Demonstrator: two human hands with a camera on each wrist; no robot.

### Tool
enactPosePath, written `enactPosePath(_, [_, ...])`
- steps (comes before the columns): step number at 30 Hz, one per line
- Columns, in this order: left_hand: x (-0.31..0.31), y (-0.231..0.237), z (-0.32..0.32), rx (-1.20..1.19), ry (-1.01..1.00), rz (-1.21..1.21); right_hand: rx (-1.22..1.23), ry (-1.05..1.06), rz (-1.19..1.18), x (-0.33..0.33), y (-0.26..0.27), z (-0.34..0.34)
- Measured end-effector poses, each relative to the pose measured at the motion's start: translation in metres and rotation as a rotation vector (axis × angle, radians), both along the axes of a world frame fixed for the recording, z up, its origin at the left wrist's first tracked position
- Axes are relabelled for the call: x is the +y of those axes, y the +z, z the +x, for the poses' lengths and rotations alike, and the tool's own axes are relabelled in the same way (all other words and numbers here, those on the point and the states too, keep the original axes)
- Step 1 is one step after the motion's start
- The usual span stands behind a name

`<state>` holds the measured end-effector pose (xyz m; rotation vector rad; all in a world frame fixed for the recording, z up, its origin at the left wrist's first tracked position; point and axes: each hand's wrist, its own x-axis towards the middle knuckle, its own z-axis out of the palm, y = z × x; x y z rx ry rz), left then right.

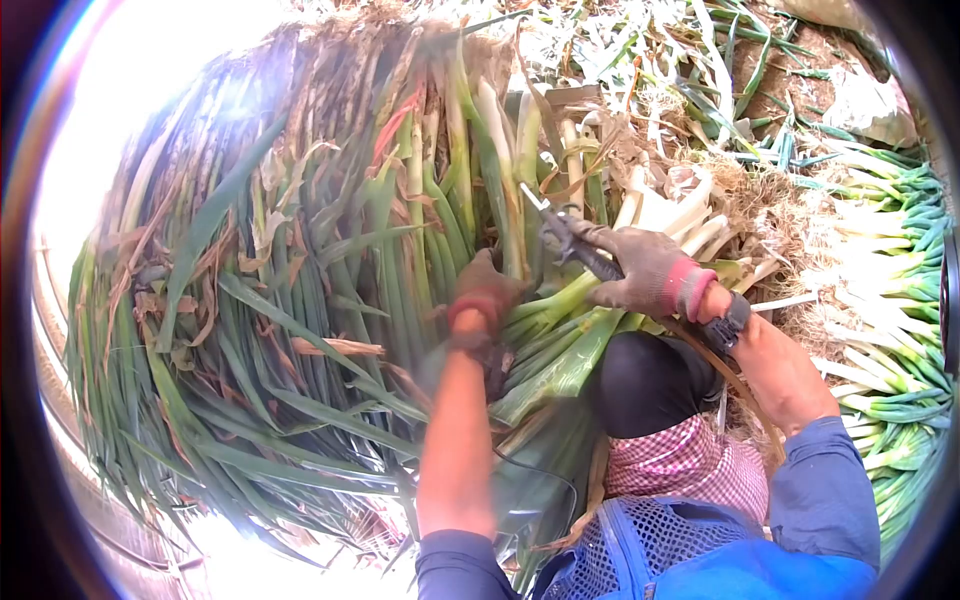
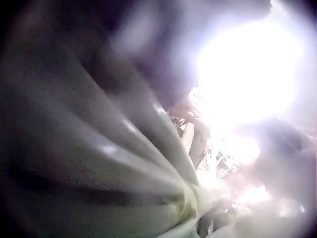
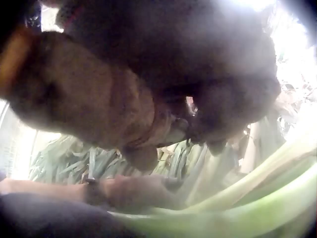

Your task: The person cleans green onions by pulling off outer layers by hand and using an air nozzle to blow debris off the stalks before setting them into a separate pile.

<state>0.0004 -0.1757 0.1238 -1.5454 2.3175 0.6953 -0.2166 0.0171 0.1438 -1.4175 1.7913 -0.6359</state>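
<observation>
In the head view my gloved left hand [image 1: 487,287] reaches in among the upright stalks of a big heap of leeks [image 1: 330,290]. Its fingertips are hidden by stalks and leaves, so I cannot tell whether they grip one. My gloved right hand [image 1: 645,270] grips a dark-handled tool [image 1: 590,250] whose thin bright tip points up and left toward the heap. Below and between the hands lies a bunch of leeks [image 1: 560,350], white ends to the upper right, leaves toward my lap. Blurred leaves [image 2: 124,144] fill much of the left wrist view.
Rows of trimmed leeks [image 1: 890,300] lie along the right side. Dry roots and peelings [image 1: 790,230] litter the ground beyond my right hand. A red strip [image 1: 395,130] shows among the heap's stalks. My dark-covered knee [image 1: 655,385] is close under the right hand.
</observation>
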Motion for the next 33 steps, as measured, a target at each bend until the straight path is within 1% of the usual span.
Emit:
enactPosePath(1, [0.001,0.001,0.005,0.064,-0.038,0.08,0.046,-0.047,-0.015,0.004,-0.003,-0.001])
enactPosePath(2, [0.005,0.003,0.008,0.065,-0.036,0.078,0.092,-0.092,-0.031,0.007,-0.002,-0.001])
enactPosePath(3, [0.009,0.004,0.009,0.14,0.04,0.253,0.095,-0.09,-0.035,0.01,-0.001,-0.002])
enactPosePath(4, [0.013,0.005,0.011,0.212,0.118,0.428,0.046,-0.069,-0.034,0.015,0.002,0.0])
enactPosePath(5, [0.018,0.011,0.01,0.21,0.122,0.427,-0.006,-0.049,-0.031,0.019,0.007,0.002])
enactPosePath(6, [0.024,0.018,0.006,0.228,0.176,0.525,-0.013,0.029,0.044,0.018,0.019,0.004])
enactPosePath(7, [0.031,0.024,0.0,0.248,0.23,0.622,-0.012,0.03,0.044,0.019,0.022,0.005])
enactPosePath(8, [0.032,0.018,-0.003,0.199,0.125,0.546,-0.015,0.002,0.036,0.018,0.024,0.004])
enactPosePath(9, [0.036,0.012,-0.004,0.201,0.124,0.546,-0.018,-0.027,0.027,0.017,0.024,0.004])
enactPosePath(10, [0.041,0.005,-0.006,0.131,-0.033,0.497,0.0,-0.082,0.101,0.011,0.022,-0.002])
enactPosePath(11, [0.047,0.006,-0.013,0.062,-0.189,0.445,-0.018,-0.153,0.116,0.009,0.025,-0.008])
enactPosePath(13, [0.053,-0.019,-0.016,0.072,-0.192,0.427,0.124,-0.236,0.02,0.009,-0.003,-0.014])
enactPosePath(14, [0.055,-0.026,-0.02,0.08,-0.196,0.408,0.074,-0.22,0.041,0.007,-0.003,-0.015])
enactPosePath(15, [0.054,-0.031,-0.021,0.086,-0.202,0.388,0.075,-0.221,0.039,0.009,-0.003,-0.016])
enactPosePath(16, [0.05,-0.036,-0.018,0.084,-0.201,0.387,-0.033,-0.138,0.009,0.013,-0.001,-0.015])
enactPosePath(17, [0.049,-0.025,-0.02,0.109,-0.099,0.396,-0.143,-0.052,-0.021,0.015,0.0,-0.012])
enactPosePath(18, [0.045,-0.018,-0.019,0.134,0.003,0.402,-0.069,-0.09,-0.159,0.013,-0.006,-0.007])
enactPosePath(19, [0.042,-0.01,-0.015,0.129,0.005,0.399,-0.075,-0.089,-0.162,0.011,-0.01,-0.007])
enactPosePath(21, [0.035,0.008,-0.007,0.381,-0.024,0.098,-0.02,-0.149,0.052,0.001,0.016,-0.007])
enactPosePath(22, [0.031,0.022,-0.003,0.516,0.139,0.132,-0.128,-0.098,0.118,-0.002,0.021,-0.007])
enactPosePath(23, [0.013,0.019,0.007,0.518,0.141,-0.027,-0.133,-0.095,0.117,-0.004,0.012,-0.002])
enactPosePath(24, [-0.001,0.022,0.014,0.517,0.143,-0.186,-0.195,-0.001,-0.118,-0.007,0.0,0.007])
enactPosePath(25, [-0.011,0.027,0.025,0.513,0.146,-0.189,-0.254,0.093,-0.354,-0.009,-0.009,0.012])
enactPosePath(27, [-0.019,0.05,0.036,0.394,0.138,-0.413,-0.226,0.06,-0.31,-0.026,0.01,0.022])
enactPosePath(28, [-0.023,0.052,0.041,0.392,0.138,-0.415,-0.21,0.038,-0.204,-0.036,0.023,0.022])
enactPosePath(29, [-0.029,0.047,0.049,0.397,0.132,-0.488,-0.194,0.014,-0.098,-0.045,0.03,0.024])
enactPosePath(30, [-0.035,0.042,0.053,0.402,0.126,-0.561,-0.253,0.083,-0.072,-0.051,0.032,0.027])
enactPosePath(31, [-0.04,0.036,0.057,0.398,0.126,-0.562,-0.256,0.084,-0.072,-0.057,0.033,0.032])
enactPosePath(33, [-0.049,0.031,0.056,0.358,-0.092,-0.663,-0.196,0.141,-0.096,-0.071,0.033,0.044])
